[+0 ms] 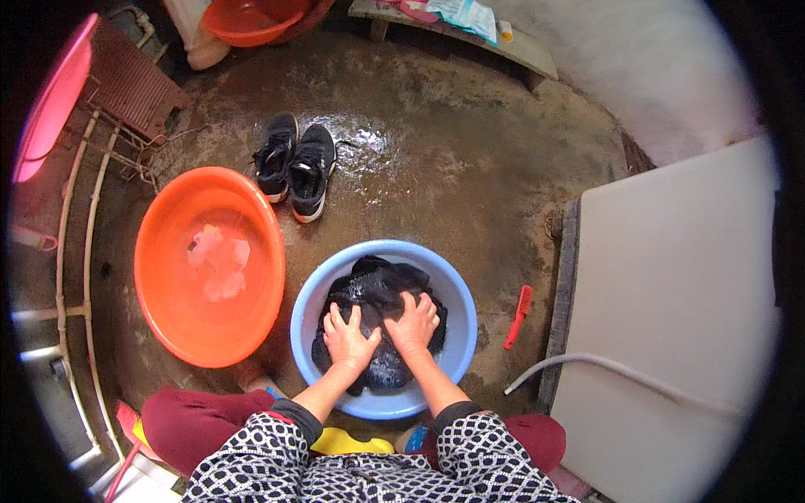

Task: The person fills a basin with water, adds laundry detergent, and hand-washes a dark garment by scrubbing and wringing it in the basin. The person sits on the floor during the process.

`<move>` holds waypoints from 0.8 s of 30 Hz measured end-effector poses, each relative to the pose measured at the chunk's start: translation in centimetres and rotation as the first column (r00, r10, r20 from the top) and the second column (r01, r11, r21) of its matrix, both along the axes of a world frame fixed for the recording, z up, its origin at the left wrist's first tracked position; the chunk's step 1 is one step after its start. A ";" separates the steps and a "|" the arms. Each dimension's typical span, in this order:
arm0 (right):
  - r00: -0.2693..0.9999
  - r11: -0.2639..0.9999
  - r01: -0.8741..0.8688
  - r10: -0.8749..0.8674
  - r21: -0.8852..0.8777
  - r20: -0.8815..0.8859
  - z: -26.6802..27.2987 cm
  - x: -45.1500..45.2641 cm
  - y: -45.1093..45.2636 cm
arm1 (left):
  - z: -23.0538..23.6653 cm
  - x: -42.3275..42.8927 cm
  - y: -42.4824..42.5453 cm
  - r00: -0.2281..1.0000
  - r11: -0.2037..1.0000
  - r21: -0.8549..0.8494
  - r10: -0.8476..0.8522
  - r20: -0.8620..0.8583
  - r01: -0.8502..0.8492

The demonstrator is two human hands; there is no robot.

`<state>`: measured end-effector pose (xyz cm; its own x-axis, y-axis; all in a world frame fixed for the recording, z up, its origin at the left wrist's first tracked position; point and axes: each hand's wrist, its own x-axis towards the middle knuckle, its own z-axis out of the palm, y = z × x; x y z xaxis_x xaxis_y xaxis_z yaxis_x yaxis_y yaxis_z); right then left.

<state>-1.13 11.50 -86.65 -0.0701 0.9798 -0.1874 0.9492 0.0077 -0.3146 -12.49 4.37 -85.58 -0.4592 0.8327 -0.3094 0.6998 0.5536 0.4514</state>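
Observation:
A blue plastic basin (466, 327) stands on the wet floor before me, holding soaked black cloth (377, 276) with some suds on it. My left hand (349, 339) presses on the cloth at the left, fingers spread. To its right, my right hand (413, 322) rests on the same cloth with its fingers bent; whether it pinches any fabric cannot be told. An orange basin (207, 327) to the left holds water and a pale, frilled item. Right of the blue basin lies a red brush (519, 316).
Black sneakers (307, 173) stand beyond the orange basin. A grey hose (591, 358) reaches in from the right, over a pale panel (666, 276). At the left is a metal pipe rack (88, 251); a low bench (528, 53) and a red basin (251, 31) are at the back.

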 end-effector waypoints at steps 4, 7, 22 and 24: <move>0.994 0.997 -0.072 0.073 -0.018 0.076 -2.6 0.5 2.7 | -2.0 -0.4 2.3 0.992 0.996 0.022 -0.083 -0.095 0.085; 0.978 0.980 -0.196 0.193 0.032 0.073 -2.8 0.6 5.1 | -2.8 -1.0 3.2 0.985 0.988 0.075 -0.125 -0.120 0.135; 0.781 1.000 -0.015 0.008 -0.006 -0.625 11.6 6.6 1.7 | 4.8 -5.2 3.0 0.527 0.869 0.488 -0.376 0.762 -0.086; 0.851 0.949 -0.205 0.293 0.238 -0.436 13.4 8.1 -0.2 | 6.8 -7.0 2.6 0.447 0.895 0.435 -0.430 0.785 0.097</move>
<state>6.95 11.33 -73.22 -0.3512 0.9309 0.1008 0.6539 0.3209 -0.6852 -19.51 6.94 -78.77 0.1509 0.9793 -0.1347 -0.0353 0.1416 0.9893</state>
